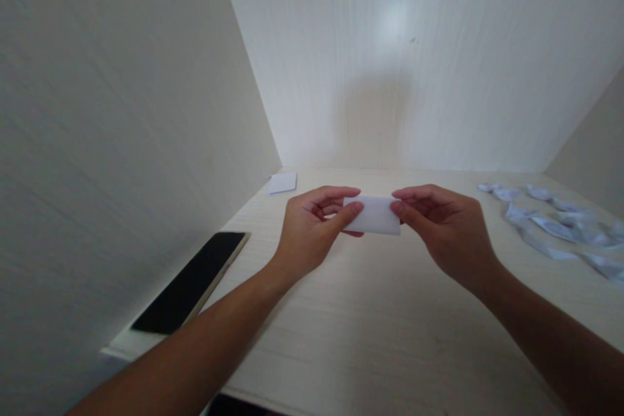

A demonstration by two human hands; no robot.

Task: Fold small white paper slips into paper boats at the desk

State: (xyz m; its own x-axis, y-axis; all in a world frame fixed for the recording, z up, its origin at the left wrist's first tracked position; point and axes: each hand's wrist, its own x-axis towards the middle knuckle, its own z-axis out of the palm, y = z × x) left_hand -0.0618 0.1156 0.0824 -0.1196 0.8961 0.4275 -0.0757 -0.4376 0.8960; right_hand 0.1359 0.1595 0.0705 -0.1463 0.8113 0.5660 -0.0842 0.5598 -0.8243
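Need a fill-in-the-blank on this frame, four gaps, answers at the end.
1. The left hand and right hand each press the near face of the white sheet with a ____.
2. The flat slab on the tabletop has an upper face coloured ____.
3. The small flat white piece near the far corner lies to the hands' ____.
4. The scattered white pieces lie to the hands' ____.

Missing words: thumb; black; left; right.

- The bare left arm (209,338) slants up from the bottom left.
- The bare right arm (541,331) slants up from the bottom right.
- The left hand (307,227) and right hand (455,227) pinch, apart, thumbs (350,212) pointing at each other, fingers (336,192) bent.
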